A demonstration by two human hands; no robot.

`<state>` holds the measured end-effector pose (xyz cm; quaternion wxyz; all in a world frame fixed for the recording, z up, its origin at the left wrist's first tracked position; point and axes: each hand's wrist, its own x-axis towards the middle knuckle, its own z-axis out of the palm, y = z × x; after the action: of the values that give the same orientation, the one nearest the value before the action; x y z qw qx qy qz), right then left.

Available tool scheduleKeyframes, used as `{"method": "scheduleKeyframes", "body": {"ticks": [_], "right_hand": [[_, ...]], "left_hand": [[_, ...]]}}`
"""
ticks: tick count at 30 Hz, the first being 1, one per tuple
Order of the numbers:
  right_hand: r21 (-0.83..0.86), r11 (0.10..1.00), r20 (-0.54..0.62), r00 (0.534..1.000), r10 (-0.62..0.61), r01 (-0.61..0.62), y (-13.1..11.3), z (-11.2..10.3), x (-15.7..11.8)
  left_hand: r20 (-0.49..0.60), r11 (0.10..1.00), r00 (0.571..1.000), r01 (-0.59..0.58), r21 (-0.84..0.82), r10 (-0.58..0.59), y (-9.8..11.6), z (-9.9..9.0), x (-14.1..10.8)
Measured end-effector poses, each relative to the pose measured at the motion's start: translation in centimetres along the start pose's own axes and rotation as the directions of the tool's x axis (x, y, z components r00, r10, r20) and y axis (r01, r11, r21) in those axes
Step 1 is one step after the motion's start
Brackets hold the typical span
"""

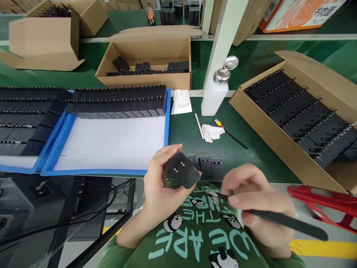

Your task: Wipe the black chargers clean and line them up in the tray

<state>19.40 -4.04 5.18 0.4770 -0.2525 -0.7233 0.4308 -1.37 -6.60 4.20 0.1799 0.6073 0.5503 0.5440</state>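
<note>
My left hand (164,186) grips a black power adapter (183,169) by its sides, its two flat metal prongs facing up. My right hand (258,208) is closed around a slim black tool (290,222) with a rounded, flat handle end. That tool's thin tip points left toward the adapter, apart from it; its exact kind I cannot make out. Just beyond my hands, a few black adapters (205,166) lie in a row at the table's near edge.
A blue-rimmed tray (168,123) with rows of adapters stands left, beside another tray. Cardboard boxes of adapters stand at the back (150,80) and right (259,128). A white pump bottle (213,97), white cloths (181,102), a white pen-like stick (199,125) and a short cable (235,138) lie between.
</note>
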Motion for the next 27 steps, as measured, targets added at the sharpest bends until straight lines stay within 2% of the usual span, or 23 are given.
{"method": "scheduleKeyframes", "body": {"ticks": [3,8,11,15,22,27], "right_hand": [[0.023,1.0,0.07,0.998,0.004,-0.005,-1.3,0.2,0.3],[-0.107,0.986,-0.017,0.991,-0.133,0.131,-1.6,0.5,0.9],[-0.171,0.977,0.006,0.992,-0.125,0.125,-1.7,1.1,1.0],[-0.172,0.978,-0.028,0.992,-0.12,0.114,-2.0,1.7,0.8],[-0.233,0.964,-0.009,0.992,-0.13,0.124,-2.0,2.2,0.9],[-0.302,0.949,-0.158,0.978,-0.138,0.085,-2.1,3.4,0.6]], "left_hand": [[-0.015,1.0,1.0,-0.019,0.008,0.02,0.1,-0.1,0.0],[-0.029,0.999,0.999,-0.043,0.015,0.043,0.1,-0.1,0.0],[-0.031,0.998,0.997,-0.065,0.02,0.065,0.1,-0.2,0.0],[-0.035,0.997,0.996,-0.081,0.02,0.081,0.2,-0.3,-0.1],[-0.027,0.993,0.993,-0.115,0.027,0.116,0.1,-0.4,-0.2],[-0.018,0.993,0.994,-0.112,0.045,0.112,0.0,-0.6,-0.4]]}}
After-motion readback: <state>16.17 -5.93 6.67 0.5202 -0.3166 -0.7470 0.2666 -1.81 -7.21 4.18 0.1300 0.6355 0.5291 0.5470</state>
